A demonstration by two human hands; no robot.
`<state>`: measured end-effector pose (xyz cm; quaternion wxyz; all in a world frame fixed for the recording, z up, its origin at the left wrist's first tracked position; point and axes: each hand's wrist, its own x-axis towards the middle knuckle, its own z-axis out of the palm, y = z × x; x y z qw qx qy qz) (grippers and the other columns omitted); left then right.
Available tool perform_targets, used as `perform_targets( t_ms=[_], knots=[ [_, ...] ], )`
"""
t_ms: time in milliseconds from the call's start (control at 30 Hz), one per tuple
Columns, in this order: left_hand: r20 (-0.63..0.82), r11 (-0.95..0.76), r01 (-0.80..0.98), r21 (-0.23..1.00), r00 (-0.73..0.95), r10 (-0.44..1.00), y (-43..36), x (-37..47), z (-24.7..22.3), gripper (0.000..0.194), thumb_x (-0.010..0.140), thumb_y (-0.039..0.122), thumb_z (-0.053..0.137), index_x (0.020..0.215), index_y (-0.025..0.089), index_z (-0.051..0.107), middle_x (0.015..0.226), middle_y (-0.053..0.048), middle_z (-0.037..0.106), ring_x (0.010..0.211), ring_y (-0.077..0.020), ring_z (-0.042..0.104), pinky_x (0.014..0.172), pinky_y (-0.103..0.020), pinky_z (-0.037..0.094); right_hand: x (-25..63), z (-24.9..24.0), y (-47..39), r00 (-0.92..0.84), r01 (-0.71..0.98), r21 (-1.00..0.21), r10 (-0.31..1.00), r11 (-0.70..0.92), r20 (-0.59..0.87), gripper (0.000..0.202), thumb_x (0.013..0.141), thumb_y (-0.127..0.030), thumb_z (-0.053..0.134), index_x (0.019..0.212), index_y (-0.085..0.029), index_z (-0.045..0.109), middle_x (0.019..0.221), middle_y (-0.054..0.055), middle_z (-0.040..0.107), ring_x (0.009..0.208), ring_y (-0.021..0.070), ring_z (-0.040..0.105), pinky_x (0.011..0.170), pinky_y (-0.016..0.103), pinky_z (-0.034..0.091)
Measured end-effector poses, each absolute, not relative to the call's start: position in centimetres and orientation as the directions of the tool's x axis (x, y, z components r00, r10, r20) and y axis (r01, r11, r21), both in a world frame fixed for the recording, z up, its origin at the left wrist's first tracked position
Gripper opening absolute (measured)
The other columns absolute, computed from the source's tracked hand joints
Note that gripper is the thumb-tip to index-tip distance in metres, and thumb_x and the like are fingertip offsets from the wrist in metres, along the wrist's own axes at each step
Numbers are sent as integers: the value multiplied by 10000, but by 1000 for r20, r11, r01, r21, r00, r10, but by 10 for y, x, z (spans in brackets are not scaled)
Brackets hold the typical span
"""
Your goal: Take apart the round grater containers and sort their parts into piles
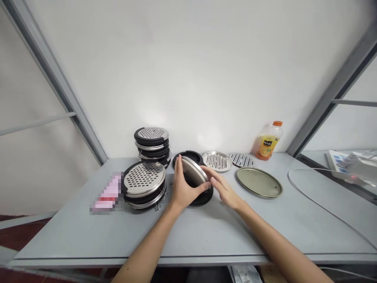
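The disc (192,171) is held tilted above a black ring (205,199) on the tabletop (97,239), grasped by the fingers of the left hand (184,191) and right hand (226,192). A grater stack (144,179) is positioned left, a plate (259,182) right.

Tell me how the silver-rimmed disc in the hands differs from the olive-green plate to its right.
Pose: the silver-rimmed disc is tilted, while the olive-green plate lies flat on the table.
Contact: the left hand grips the disc, with the right hand at its edge; neither touches the plate.
Colour: the disc's rim is bright silver; the plate is dull olive.
Both are round and rimmed.
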<state>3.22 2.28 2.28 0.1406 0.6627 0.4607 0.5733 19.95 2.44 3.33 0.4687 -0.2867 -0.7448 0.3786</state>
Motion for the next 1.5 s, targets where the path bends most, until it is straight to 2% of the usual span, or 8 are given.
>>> perform_targets(
  t_ms=[67,167,367,667,900,1033,1200,1500],
  knots=[
    [655,-563,534,631,23,756,18,34,26,1141,605,463,813,1497,228,141,1563,-167,184,1434,-350,213,1133,-516,285,199,35,25,-352,73,-841,802,537,482,483,918,-503,474,1324,-246,525,1375,78,539,1299,282,459,1098,462,361],
    [653,-589,552,590,102,750,14,36,28,1104,650,419,783,1503,241,105,1579,-158,111,1442,-345,191,1132,-509,291,198,35,25,-300,83,-862,838,499,456,465,887,-454,559,1306,-252,549,1343,72,570,1244,282,516,1061,457,412],
    [654,-585,527,616,73,753,15,39,25,1032,717,455,735,1501,243,98,1579,-154,111,1450,-315,179,1135,-489,295,196,41,22,-300,101,-889,865,448,402,438,891,-448,547,1289,-269,588,1257,48,638,1103,285,608,907,447,537],
    [686,-596,540,594,47,726,17,43,24,992,718,411,731,1490,216,139,1569,-165,143,1450,-323,173,1142,-495,287,198,42,24,-266,58,-925,899,375,348,449,866,-494,568,1273,-308,605,1178,14,676,930,241,659,754,366,587],
    [692,-571,552,608,-15,722,18,48,26,977,697,364,741,1476,196,176,1552,-176,196,1434,-321,229,1132,-482,314,201,39,32,-274,-15,-945,907,328,319,451,870,-457,588,1286,-281,593,1185,34,675,925,221,656,827,374,552],
    [696,-574,551,606,-19,717,17,47,26,981,684,354,753,1472,210,187,1552,-173,201,1429,-329,241,1120,-494,328,202,43,30,-280,51,-948,916,313,287,497,854,-476,603,1304,-267,574,1166,51,681,990,248,639,841,402,554],
    [692,-569,541,619,-33,721,16,45,25,974,690,369,750,1472,211,191,1544,-166,227,1428,-318,245,1124,-490,323,203,44,29,-282,119,-923,903,367,323,475,865,-508,567,1278,-277,600,1111,40,696,995,259,635,865,432,554],
    [704,-561,561,609,-56,708,14,50,25,974,685,350,751,1465,190,189,1535,-183,228,1425,-340,240,1120,-506,327,204,35,33,-257,52,-944,918,324,301,452,878,-502,551,1269,-281,602,1126,32,694,1045,235,621,961,431,494]
  ],
)
